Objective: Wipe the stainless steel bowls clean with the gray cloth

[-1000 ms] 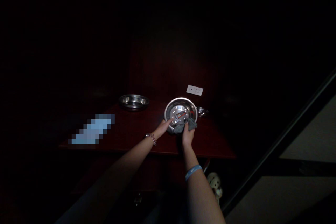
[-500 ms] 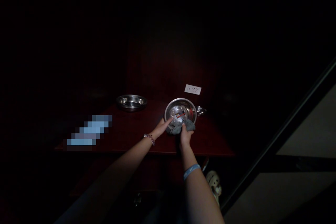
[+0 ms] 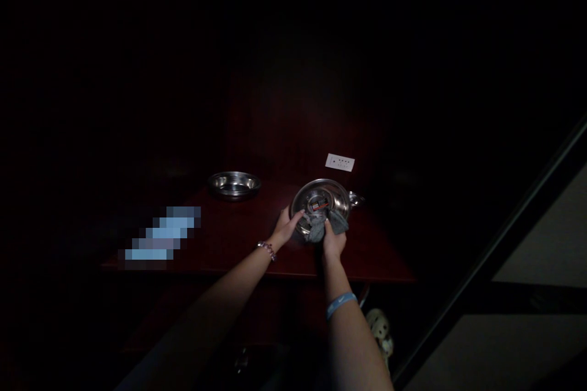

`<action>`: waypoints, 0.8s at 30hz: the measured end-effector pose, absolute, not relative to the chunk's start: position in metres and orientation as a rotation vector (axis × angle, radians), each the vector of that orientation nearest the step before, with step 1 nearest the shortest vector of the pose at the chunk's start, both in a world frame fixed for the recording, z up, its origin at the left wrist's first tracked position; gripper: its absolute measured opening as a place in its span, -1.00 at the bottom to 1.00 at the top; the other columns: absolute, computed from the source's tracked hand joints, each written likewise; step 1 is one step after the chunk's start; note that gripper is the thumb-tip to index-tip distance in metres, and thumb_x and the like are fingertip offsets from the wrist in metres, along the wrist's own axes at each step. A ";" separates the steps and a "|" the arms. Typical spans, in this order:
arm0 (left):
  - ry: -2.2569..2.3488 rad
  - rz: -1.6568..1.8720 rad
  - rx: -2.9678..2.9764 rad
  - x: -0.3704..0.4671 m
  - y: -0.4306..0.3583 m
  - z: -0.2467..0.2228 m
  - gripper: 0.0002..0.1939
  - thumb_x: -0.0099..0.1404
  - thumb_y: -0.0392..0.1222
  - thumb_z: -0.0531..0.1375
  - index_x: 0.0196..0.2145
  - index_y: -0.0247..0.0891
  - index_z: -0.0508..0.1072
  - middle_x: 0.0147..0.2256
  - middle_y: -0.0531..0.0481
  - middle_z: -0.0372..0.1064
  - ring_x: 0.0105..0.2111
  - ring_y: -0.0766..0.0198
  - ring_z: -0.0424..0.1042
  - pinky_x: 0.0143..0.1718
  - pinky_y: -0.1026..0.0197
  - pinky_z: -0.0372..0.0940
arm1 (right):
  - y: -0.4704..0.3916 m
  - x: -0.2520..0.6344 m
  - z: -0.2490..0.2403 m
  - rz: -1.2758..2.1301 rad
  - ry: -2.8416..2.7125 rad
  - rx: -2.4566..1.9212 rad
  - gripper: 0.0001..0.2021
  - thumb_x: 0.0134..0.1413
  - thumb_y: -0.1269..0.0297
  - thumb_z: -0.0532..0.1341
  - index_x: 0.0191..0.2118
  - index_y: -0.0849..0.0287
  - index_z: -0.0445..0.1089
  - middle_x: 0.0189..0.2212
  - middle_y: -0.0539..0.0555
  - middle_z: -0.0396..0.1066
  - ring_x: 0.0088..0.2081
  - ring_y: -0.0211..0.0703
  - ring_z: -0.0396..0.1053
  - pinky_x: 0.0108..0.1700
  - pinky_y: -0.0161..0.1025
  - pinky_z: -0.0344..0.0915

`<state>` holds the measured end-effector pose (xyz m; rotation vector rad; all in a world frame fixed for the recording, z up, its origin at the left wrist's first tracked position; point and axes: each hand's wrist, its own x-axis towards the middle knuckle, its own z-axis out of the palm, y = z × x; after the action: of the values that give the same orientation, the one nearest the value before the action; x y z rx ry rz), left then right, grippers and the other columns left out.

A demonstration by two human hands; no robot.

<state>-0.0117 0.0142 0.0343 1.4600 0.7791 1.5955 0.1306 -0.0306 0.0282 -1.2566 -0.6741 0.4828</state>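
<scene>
A shiny round metal bowl (image 3: 340,198) is held tilted above the dark red table, a small label with red on it showing near its middle. My left hand (image 3: 285,227) grips the bowl by its left side, thumb lying over the near surface. In my right hand (image 3: 334,244) is a grey cloth (image 3: 338,222), bunched against the near right part of the bowl. Fingers behind the bowl and cloth are hidden. Behind the bowl, to the right, a smaller shiny metal piece (image 3: 356,199) shows in part.
Another shallow metal bowl (image 3: 233,186) rests on the red table (image 3: 257,250), left of my hands. A pixelated light-blue patch (image 3: 162,235) lies further left. A white socket-like panel (image 3: 340,162) is at the back. Below the table's right side is a pale spotted plush-like figure (image 3: 380,327).
The bowl has turned in my hands and its face catches the light differently. The cloth has shifted slightly on it. The whole view has moved a little, so everything sits lower and further right.
</scene>
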 end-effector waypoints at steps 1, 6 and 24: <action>0.804 1.625 1.456 -0.015 0.015 0.035 -0.57 0.17 0.04 0.28 -0.10 -0.30 0.53 -0.04 -0.20 0.56 0.03 -0.02 0.50 0.14 0.03 0.33 | -0.032 0.133 0.031 0.431 -0.726 -1.265 -0.60 -0.06 0.18 0.36 -0.08 0.29 0.54 -0.06 0.28 0.57 0.00 0.09 0.53 0.11 -0.08 0.36; 0.815 1.627 1.435 -0.022 0.017 0.037 -0.55 0.16 0.10 0.28 -0.15 -0.32 0.54 -0.09 -0.20 0.58 -0.02 -0.04 0.52 0.09 0.02 0.36 | -0.045 0.136 0.040 0.218 -0.769 -1.318 -0.51 0.05 0.13 0.30 0.07 0.28 0.47 0.00 0.32 0.54 0.03 0.10 0.51 0.08 -0.11 0.33; 0.589 1.318 1.424 -0.007 0.012 0.027 -0.37 0.09 0.08 0.37 0.03 -0.36 0.49 0.02 -0.21 0.55 0.09 -0.09 0.47 0.24 -0.10 0.24 | -0.045 0.119 0.030 0.247 -0.695 -1.377 -0.48 0.14 0.11 0.22 0.15 0.32 0.37 0.02 0.37 0.52 0.05 0.14 0.50 0.03 -0.12 0.39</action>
<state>-0.0070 0.0124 0.0269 1.4236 0.5893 1.3178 0.1195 -0.0448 0.0299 -1.3774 -0.6954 0.2470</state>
